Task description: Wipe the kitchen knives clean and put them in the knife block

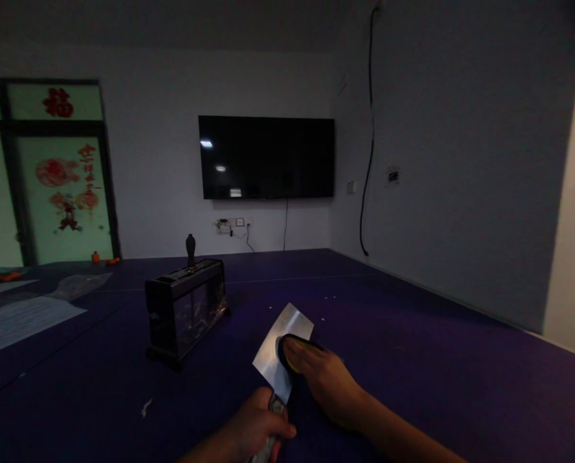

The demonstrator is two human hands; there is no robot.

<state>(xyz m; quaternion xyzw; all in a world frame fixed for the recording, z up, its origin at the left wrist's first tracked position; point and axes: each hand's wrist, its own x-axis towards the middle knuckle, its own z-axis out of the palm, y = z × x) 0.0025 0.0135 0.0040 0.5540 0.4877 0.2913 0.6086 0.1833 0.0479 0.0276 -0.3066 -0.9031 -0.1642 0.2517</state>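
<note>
My left hand [258, 424] is closed around the handle of a broad cleaver, low in the head view. The shiny blade [280, 350] points up and away over the dark purple table [413, 360]. My right hand [323, 379] presses a dark, yellow-edged pad [292, 347] against the flat of the blade, fingers curled over it. A black knife block with a clear front [184, 312] stands just left of the blade, with one dark handle [190, 249] sticking up from its top.
White sheets of paper [20, 318] and a clear plastic bag [78, 283] lie at the far left of the table, with small orange items [8, 276] behind. A wall-mounted television [267, 157] and a grey wall [461, 193] bound the room.
</note>
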